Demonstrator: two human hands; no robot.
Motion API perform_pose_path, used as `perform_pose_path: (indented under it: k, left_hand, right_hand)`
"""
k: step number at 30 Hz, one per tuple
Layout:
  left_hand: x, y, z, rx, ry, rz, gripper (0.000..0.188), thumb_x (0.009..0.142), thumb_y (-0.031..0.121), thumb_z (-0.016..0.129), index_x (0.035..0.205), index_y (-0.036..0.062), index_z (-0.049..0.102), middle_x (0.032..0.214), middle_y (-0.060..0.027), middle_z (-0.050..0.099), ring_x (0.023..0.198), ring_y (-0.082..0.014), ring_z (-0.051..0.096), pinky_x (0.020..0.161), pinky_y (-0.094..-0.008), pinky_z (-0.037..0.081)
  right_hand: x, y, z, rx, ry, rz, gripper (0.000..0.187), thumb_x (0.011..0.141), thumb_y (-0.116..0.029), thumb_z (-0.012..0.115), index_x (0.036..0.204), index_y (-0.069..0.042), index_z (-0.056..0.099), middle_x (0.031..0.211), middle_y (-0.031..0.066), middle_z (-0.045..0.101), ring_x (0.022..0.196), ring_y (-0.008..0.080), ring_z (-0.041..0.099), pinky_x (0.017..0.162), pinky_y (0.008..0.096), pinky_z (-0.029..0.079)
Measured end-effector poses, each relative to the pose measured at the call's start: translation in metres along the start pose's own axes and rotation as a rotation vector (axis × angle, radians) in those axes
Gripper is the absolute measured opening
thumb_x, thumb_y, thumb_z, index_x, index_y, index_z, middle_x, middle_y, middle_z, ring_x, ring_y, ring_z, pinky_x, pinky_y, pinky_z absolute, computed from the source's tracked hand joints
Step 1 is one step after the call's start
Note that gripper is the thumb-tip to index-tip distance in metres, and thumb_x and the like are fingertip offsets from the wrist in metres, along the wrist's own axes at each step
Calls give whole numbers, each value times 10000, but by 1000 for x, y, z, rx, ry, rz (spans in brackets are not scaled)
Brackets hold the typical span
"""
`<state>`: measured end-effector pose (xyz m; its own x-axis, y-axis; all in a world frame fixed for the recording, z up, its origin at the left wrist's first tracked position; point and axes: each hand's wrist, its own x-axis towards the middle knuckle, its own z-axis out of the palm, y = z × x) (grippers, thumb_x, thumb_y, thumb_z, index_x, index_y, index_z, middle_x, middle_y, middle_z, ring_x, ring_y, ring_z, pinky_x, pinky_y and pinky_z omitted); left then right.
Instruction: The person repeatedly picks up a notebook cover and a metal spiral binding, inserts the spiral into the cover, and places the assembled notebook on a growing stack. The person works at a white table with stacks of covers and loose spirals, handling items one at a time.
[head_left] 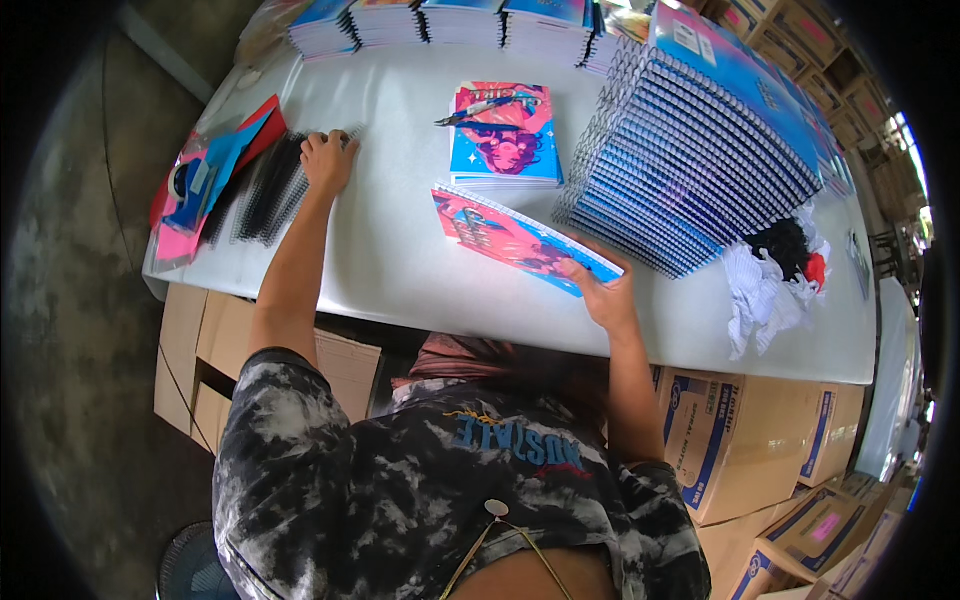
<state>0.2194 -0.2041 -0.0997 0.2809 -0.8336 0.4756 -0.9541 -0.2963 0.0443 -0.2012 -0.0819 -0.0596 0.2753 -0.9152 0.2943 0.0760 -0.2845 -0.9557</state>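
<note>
Slanting across the centre of the frame, a thin pink-and-blue illustrated paper pad [515,238] is pinched at its right end by the right hand [605,295]; that grip is closed, thumb on the face and fingers behind. At upper left, the left hand [328,160] rests, fingers bent, at the edge of thin black spiral coils [268,190]; whether its grip holds one, I cannot tell. Just above the pad sits a stack of matching pads [505,152] topped by slim pens [485,126]. Blue spiral-bound notebooks [690,150] tower at upper right on the pale worktop [400,130].
</note>
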Motion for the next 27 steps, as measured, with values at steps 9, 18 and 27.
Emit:
perform_pose_path:
  k: [9,18,27]
  left_hand:
    - [-16,54,-100,-832,-340,147,296,925,301,452,957,27,561,843,-125,595,797,-226,552,775,-303,424]
    - [-62,96,-137,-1134,-678,245,407,935,388,415,771,37,541,606,41,323,579,-59,254,528,-221,240]
    - [-36,96,-142,-1276,-769,275,237,892,267,533,880,34,574,684,4,535,599,-88,429,585,-222,374]
  right_hand:
    - [10,11,-3,10,100,-67,255,828,-34,604,1078,17,600,921,29,636,774,51,547,710,192,456]
    - [9,10,-4,19,77,-46,248,815,3,599,1060,44,600,958,75,643,833,92,578,772,222,461]
    - [10,0,-11,-10,-14,-85,230,814,-9,600,1035,56,608,946,96,652,831,109,591,771,234,469]
